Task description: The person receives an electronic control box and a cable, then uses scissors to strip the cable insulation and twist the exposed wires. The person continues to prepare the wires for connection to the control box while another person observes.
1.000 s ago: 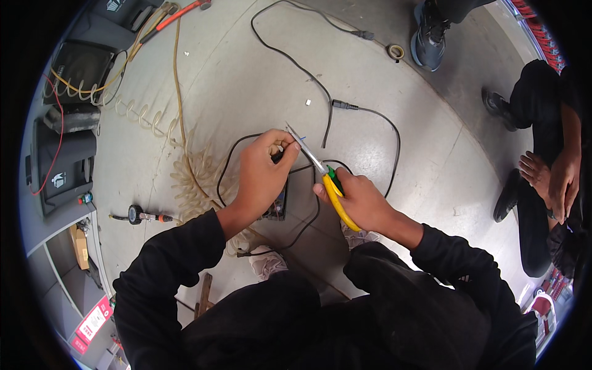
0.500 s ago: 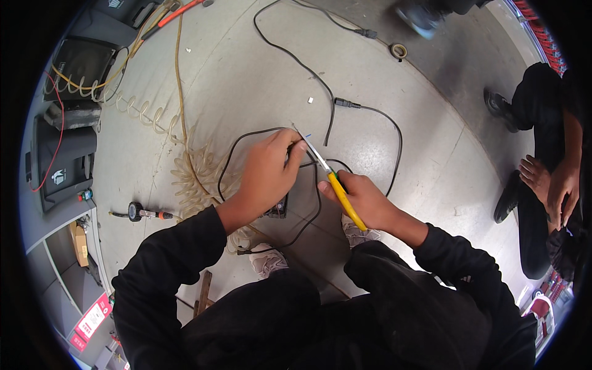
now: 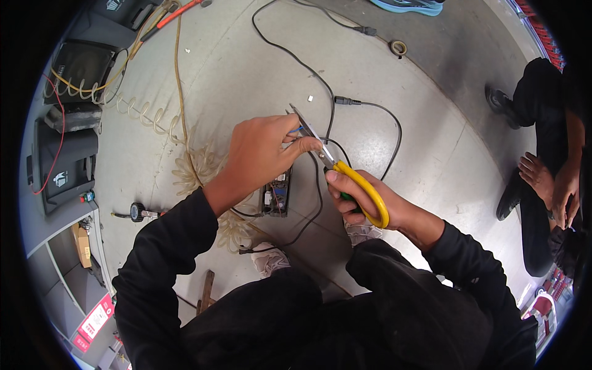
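Observation:
My left hand (image 3: 259, 151) is closed on a thin cable whose blue wire (image 3: 296, 130) shows by the blades of yellow-handled scissors (image 3: 380, 206). Its fingertips are at the blades, and exactly how they grip the cable is partly hidden. My right hand (image 3: 351, 188) grips the scissors by the handle, with a green part showing under the fingers. Below both hands, an open electronic device (image 3: 277, 200) lies on the floor between my shoes, with black cable running round it.
A black cord with connectors (image 3: 347, 100), a tape roll (image 3: 398, 48), coiled clear hose (image 3: 191, 169), a gauge (image 3: 137, 211) and a red-handled hammer (image 3: 176, 15) lie around. Dark cases (image 3: 71, 163) line the left. A crouching person (image 3: 542, 185) is at right; another shoe (image 3: 407, 5) is at top.
My left hand has shifted up and left, uncovering more of the device. The scissors have turned, the yellow loop now showing round my right hand. The shoe at top has moved farther up.

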### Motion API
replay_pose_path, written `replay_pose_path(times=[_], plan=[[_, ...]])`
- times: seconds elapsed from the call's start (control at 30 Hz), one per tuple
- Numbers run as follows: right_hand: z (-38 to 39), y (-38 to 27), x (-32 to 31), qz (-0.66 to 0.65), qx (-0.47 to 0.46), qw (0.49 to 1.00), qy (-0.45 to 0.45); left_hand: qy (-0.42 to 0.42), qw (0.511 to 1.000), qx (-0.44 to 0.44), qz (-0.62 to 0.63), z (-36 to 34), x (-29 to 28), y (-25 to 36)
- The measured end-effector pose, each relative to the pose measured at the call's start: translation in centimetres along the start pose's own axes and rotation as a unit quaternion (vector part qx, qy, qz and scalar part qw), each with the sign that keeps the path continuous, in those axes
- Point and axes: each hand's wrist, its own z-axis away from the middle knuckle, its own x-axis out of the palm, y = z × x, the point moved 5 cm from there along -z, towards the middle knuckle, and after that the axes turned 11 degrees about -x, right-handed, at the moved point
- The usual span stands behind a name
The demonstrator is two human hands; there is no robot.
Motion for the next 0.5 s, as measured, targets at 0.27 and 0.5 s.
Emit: replay_pose_path(times=[0.27,0.5], plan=[[-0.4,1.4,-1.6,-0.055,0.009,0.997,0.051,0.037,0.998,-0.052,-0.009,1.2,0.2,-0.9],[-0.4,-2.0,-5.6,0.043,-0.067,0.987,0.140,0.003,0.992,-0.124,0.027,1.8,0.0,-1.5]])
